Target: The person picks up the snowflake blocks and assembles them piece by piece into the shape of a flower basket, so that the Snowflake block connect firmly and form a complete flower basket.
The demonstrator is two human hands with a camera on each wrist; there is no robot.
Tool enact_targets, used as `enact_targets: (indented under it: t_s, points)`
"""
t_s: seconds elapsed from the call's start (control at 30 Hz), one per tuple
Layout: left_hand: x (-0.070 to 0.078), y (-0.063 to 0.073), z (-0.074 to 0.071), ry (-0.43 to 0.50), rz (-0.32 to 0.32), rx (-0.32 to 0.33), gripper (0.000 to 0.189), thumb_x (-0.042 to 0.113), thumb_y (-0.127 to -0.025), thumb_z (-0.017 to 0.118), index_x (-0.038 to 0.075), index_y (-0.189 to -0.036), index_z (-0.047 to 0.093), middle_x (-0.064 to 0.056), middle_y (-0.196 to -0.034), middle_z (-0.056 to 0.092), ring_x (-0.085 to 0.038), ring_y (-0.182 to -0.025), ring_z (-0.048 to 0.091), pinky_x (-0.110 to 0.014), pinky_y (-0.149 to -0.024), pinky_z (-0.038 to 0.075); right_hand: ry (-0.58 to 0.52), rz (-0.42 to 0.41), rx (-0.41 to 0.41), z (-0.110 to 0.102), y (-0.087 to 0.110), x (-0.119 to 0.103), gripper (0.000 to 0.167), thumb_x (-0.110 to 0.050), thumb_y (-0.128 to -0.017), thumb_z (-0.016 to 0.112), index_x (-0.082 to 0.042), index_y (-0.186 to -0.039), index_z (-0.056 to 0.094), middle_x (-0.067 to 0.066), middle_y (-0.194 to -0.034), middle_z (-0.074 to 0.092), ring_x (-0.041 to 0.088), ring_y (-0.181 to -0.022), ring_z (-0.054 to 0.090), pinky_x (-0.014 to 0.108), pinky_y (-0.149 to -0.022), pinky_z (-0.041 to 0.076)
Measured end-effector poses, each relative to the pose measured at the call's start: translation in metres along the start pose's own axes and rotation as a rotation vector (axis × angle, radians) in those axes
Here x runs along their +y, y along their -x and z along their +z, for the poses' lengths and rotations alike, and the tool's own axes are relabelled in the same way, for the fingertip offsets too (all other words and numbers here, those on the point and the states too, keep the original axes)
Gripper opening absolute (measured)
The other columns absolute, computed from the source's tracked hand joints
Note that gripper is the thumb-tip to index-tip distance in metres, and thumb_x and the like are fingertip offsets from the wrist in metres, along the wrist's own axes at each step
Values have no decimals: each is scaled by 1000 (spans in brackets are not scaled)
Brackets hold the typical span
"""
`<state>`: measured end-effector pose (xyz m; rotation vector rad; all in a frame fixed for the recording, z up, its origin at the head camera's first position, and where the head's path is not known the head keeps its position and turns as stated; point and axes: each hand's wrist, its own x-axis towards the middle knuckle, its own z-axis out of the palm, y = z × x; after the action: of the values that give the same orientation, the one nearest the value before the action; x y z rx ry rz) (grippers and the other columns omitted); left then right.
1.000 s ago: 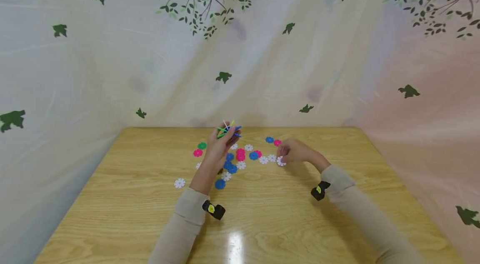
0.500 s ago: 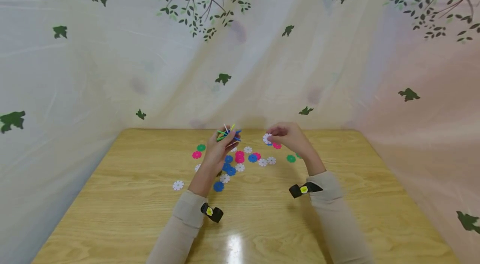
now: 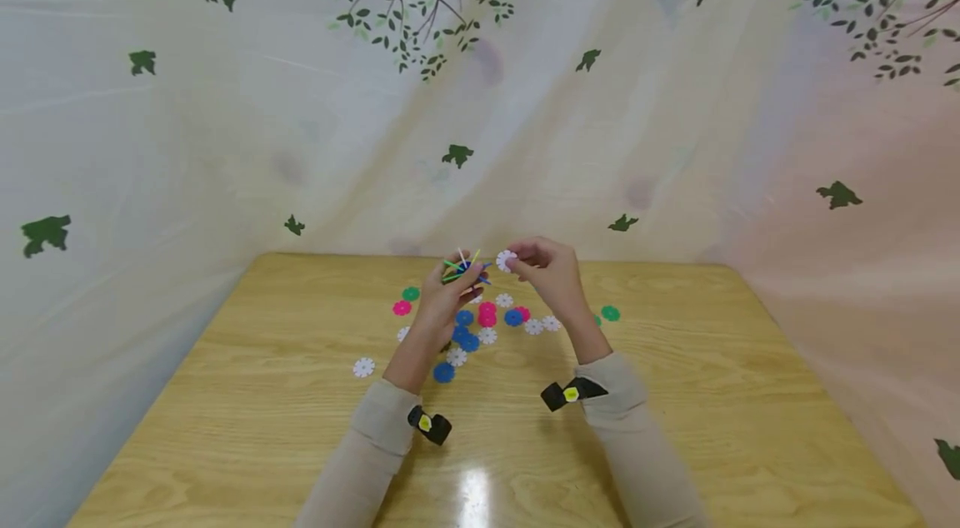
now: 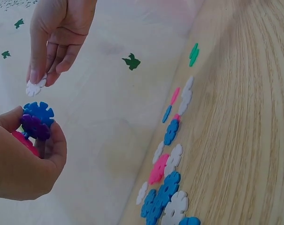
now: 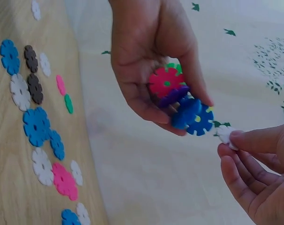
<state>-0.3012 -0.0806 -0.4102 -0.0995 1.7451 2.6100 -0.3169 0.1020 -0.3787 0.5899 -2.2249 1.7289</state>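
My left hand (image 3: 437,299) holds a cluster of interlocked snowflake discs (image 5: 186,112) above the table, its fingers and thumb curled round it. Blue, purple, pink and green discs show in the cluster in the right wrist view. Between the thumb and fingers of my right hand (image 3: 553,274) is a single white snowflake disc (image 3: 506,261), notched round its rim. The white disc is just to the right of the cluster, with a small gap between them in both wrist views. Part of the cluster is hidden by the left hand.
Loose discs lie scattered on the wooden table (image 3: 285,428), among them a blue disc (image 3: 444,372), a white disc (image 3: 363,367), a pink disc (image 3: 402,307) and a green disc (image 3: 611,313). Brown discs (image 5: 34,88) lie there too. A printed curtain (image 3: 375,136) hangs behind the table.
My right hand has lifted the white disc from the right of the table and carried it up and left, close to the cluster. The left hand has stayed nearly still, holding the cluster.
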Motion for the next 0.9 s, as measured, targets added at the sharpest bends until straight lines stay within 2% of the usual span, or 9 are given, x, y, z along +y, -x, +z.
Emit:
enact_targets:
  t_s: [0.13, 0.2, 0.27, 0.37, 0.47, 0.63, 0.77, 0.9]
  points:
    - [-2, 0, 0, -17, -4, 17, 43, 15, -99, 67, 4, -139, 53, -1, -101, 68, -8, -88, 69, -22, -82, 59, -8, 21, 48, 10, 3, 0, 18, -7, -91, 76, 5, -104, 74, 25, -97, 73, 17, -77, 70, 25, -68, 60]
    - [-2, 1, 0, -21, 1, 24, 41, 14, -99, 68, 5, -136, 55, -1, -101, 68, -7, -87, 69, -21, -80, 59, -15, 31, 59, 13, 4, 0, 18, -7, -92, 76, 5, -105, 74, 25, -97, 73, 16, -77, 69, 31, -70, 62]
    - [-2, 1, 0, -19, 6, 30, 38, 13, -98, 69, 6, -133, 57, -2, -103, 66, -7, -87, 68, -21, -79, 58, -23, 38, 62, 15, 5, 0, 18, -7, -92, 75, 5, -105, 74, 24, -97, 73, 14, -78, 69, 32, -70, 62]
    - [-2, 2, 2, -17, 25, 28, 39, 10, -98, 69, 4, -134, 57, -5, -106, 65, -7, -87, 68, -22, -79, 59, -25, 37, 67, 18, 7, 0, 17, -7, -92, 75, 4, -105, 74, 23, -96, 74, 8, -76, 67, 26, -68, 61]
    - [-3, 3, 2, -6, 27, 19, 40, 8, -97, 69, 1, -135, 57, -8, -109, 67, -9, -88, 70, -22, -82, 59, -35, 38, 84, 20, 8, 0, 17, -6, -91, 76, 5, -104, 74, 25, -96, 74, 10, -76, 68, 18, -66, 58]
    - [-5, 2, 1, -2, 21, 4, 40, 9, -97, 69, 0, -135, 57, -12, -111, 71, -12, -91, 73, -25, -87, 60, -39, 30, 106, 24, 8, 0, 17, -3, -90, 76, 9, -103, 74, 29, -95, 73, 25, -79, 71, 15, -65, 56]
    - [-4, 1, 0, -29, 18, 2, 39, 11, -98, 68, 1, -134, 58, -17, -117, 69, -14, -95, 72, -28, -91, 60, -8, 27, 89, 25, 6, 0, 16, 3, -91, 73, 13, -103, 71, 32, -96, 72, 40, -81, 70, 14, -65, 54]
    - [-2, 2, 2, -77, 15, -11, 40, 11, -100, 66, 3, -137, 56, -20, -123, 67, -15, -99, 71, -29, -94, 58, 9, 14, 75, 23, 5, 1, 15, 4, -91, 72, 15, -102, 71, 33, -95, 72, 43, -80, 70, 14, -65, 55]
